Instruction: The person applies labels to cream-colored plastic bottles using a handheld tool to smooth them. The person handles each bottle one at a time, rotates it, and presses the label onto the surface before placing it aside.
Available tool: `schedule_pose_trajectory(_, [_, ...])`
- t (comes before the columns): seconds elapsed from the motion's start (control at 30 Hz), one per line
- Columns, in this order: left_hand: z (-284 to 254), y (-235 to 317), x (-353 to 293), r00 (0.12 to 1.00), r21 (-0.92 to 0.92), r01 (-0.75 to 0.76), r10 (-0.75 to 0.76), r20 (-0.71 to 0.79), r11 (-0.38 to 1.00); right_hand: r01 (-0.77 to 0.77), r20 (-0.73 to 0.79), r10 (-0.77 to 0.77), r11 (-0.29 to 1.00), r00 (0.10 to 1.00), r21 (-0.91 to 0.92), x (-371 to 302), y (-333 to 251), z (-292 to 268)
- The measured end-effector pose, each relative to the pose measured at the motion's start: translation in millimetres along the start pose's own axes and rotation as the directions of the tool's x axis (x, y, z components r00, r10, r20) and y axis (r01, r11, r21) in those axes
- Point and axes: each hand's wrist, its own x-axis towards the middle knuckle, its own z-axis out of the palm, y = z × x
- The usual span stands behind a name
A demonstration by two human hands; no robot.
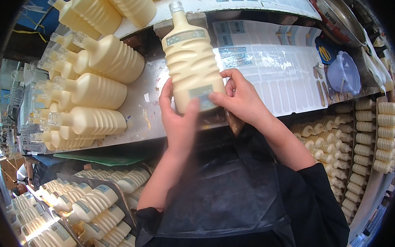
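Note:
A cream bottle with a wavy ribbed body and a clear glass neck lies on the bench, its neck pointing away from me. A blue-grey strip crosses its shoulder, and a similar decal sits near its base. My left hand grips the lower left side, fingers along the edge and a blurred thumb over the face. At the lower right edge, my right hand is closed on the bottle, its thumb on the decal. Beneath the right hand a brown pointed piece sticks out at the bench edge.
Plain cream bottles lie stacked at the left. Decal sheets cover the bench at right, beside a lavender bucket. Below the bench, decorated bottles stand lower left and racked bottles fill the right. Another person is at far left.

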Motion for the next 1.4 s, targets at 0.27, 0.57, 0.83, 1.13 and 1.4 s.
schedule_pose_trajectory(0.27, [-0.2,3.2,1.2,1.000,0.024,0.014,-0.014,0.013,1.000,0.011,-0.004,-0.011,1.000,1.000,-0.004,-0.1,1.8,0.5])
schedule_pose_trajectory(0.57, [-1.3,3.5,2.8,1.000,0.104,-0.016,0.014,0.018,0.994,-0.034,0.033,0.028,0.981,0.999,0.193,-0.2,-0.4,-7.6])
schedule_pose_trajectory(0.83, [0.0,1.8,5.4,0.996,0.268,-0.092,0.087,0.029,0.959,0.431,-0.059,-0.429,0.901,0.901,0.036,3.5,-39.7,-23.5])
schedule_pose_trajectory(1.13, [-7.4,-3.0,0.6,1.000,0.082,-0.013,0.011,0.027,0.997,0.773,-0.078,-0.886,0.440,0.458,-0.458,-8.1,-16.1,-20.2])
schedule_pose_trajectory(1.4, [-14.9,-7.0,1.6,1.000,-0.126,0.000,0.000,-0.002,0.992,0.803,0.008,-0.922,0.332,0.386,-0.495,-33.2,-36.4,-5.5])
